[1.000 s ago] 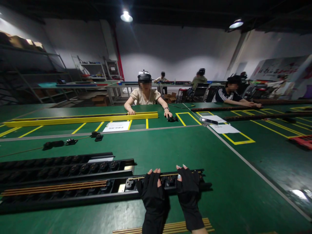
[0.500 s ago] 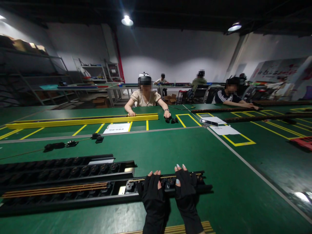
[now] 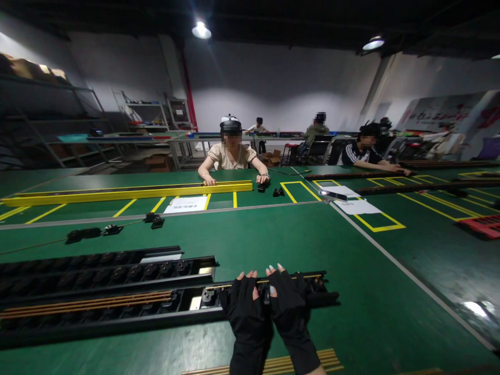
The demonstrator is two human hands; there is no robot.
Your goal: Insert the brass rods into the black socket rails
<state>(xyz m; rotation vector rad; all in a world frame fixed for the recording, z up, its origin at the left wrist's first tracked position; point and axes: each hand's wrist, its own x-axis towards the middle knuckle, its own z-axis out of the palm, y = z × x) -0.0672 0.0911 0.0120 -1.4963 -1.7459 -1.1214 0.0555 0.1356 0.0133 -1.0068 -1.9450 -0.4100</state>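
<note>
Left of both hands, copper-coloured rods [image 3: 89,303] lie along a black channel [image 3: 207,314], which runs beneath the left hand [image 3: 245,302], draped across it; just beside, the right hand [image 3: 288,296] covers it likewise. Whether either pinches it cannot be told.

Fingerless gloves [image 3: 246,310], matt black cloth; channel [image 3: 187,318], smooth black with a dull sheen; nearest rods [image 3: 330,360], shiny brass-coloured metal; tabletop [image 3: 250,234], smooth green, glossy under lamplight; sheet [image 3: 187,205], matt white paper.
</note>
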